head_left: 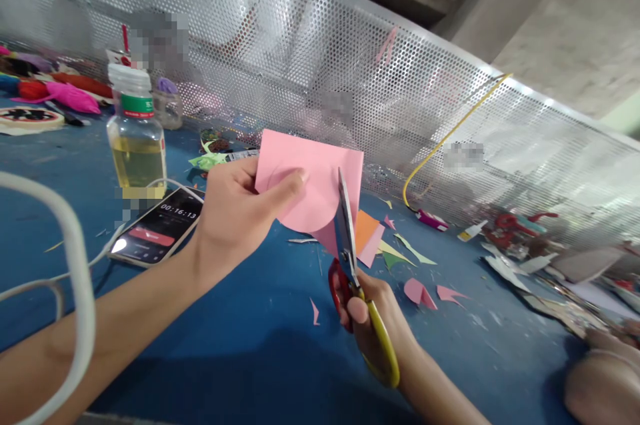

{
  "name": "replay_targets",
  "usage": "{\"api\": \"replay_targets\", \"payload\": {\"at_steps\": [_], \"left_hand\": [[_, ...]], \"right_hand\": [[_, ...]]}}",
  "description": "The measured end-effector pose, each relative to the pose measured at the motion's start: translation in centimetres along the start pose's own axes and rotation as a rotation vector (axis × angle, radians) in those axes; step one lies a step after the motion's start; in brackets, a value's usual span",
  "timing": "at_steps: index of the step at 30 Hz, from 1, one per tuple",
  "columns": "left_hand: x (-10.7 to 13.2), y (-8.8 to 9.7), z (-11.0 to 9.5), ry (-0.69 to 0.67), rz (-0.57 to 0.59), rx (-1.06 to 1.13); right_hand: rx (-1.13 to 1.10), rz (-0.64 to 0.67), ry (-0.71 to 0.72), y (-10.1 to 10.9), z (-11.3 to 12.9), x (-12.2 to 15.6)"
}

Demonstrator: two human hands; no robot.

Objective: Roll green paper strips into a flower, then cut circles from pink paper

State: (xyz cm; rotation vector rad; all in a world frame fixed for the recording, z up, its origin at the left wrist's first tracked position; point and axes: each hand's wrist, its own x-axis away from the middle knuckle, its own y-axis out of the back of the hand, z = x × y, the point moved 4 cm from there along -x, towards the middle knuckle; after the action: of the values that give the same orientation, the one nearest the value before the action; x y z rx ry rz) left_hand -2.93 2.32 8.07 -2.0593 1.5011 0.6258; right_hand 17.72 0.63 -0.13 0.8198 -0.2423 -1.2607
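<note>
My left hand (235, 211) pinches a pink sheet of paper (313, 175) and holds it up above the blue table (240, 345). A curved cut line runs through the sheet. My right hand (373, 318) grips scissors (350, 258) with red and yellow handles. Their blades point upward and sit in the paper's lower edge, along the curved cut.
A phone (157, 228) showing a running timer lies left of my hand, with a white cable (70, 265) beside it. A bottle of yellow liquid (136, 138) stands behind. Paper scraps (400, 251) litter the table. A perforated metal screen (350, 78) closes the far side.
</note>
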Motion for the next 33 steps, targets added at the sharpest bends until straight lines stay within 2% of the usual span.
{"api": "replay_targets", "payload": {"at_steps": [6,12,23,33], "left_hand": [[0.2,0.0,0.1,0.020,0.025,-0.021],[0.2,0.1,0.4,0.030,-0.025,-0.059],[0.3,0.2,0.2,0.021,-0.067,-0.131],[1.0,0.3,-0.5,-0.129,-0.059,-0.225]], "right_hand": [[-0.050,0.027,-0.016,-0.4,-0.1,0.1],[-0.099,0.005,-0.051,-0.5,-0.2,0.2],[-0.057,-0.001,-0.013,-0.2,-0.3,0.1],[-0.093,-0.039,0.038,-0.3,-0.9,-0.1]]}}
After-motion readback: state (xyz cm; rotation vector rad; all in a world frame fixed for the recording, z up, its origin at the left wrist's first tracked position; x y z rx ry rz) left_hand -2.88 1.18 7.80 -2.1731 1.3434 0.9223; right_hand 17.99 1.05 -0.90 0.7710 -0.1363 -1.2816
